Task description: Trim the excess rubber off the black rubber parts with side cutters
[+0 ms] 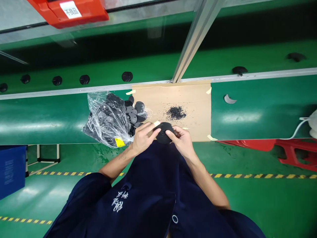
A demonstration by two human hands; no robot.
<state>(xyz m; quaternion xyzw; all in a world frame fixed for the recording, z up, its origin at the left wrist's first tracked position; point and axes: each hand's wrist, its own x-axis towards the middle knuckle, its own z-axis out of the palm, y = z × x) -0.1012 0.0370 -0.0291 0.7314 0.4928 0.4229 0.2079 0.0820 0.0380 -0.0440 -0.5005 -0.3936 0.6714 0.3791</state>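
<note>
A round black disc-shaped part (163, 133) is held up near my chest, over the front edge of the bench. My left hand (145, 137) grips its left side, with a pale wrap on one finger. On the other side my right hand (182, 139) pinches it with thumb and fingers. Behind the part lies a cardboard sheet (198, 105) taped down at its corners. A small heap of tiny black pieces (176, 112) is spread on the cardboard. Left of my hands, a clear plastic bag (106, 115) full of flat dark discs spills some discs (140, 110) onto the cardboard.
Several black parts (84, 79) sit on the green belt beyond a metal rail. A metal post (195, 41) rises behind the cardboard. A grey crescent piece (229, 99) lies on the right. Also around are a red bin (74, 13), red stool (297, 153) and blue box (12, 172).
</note>
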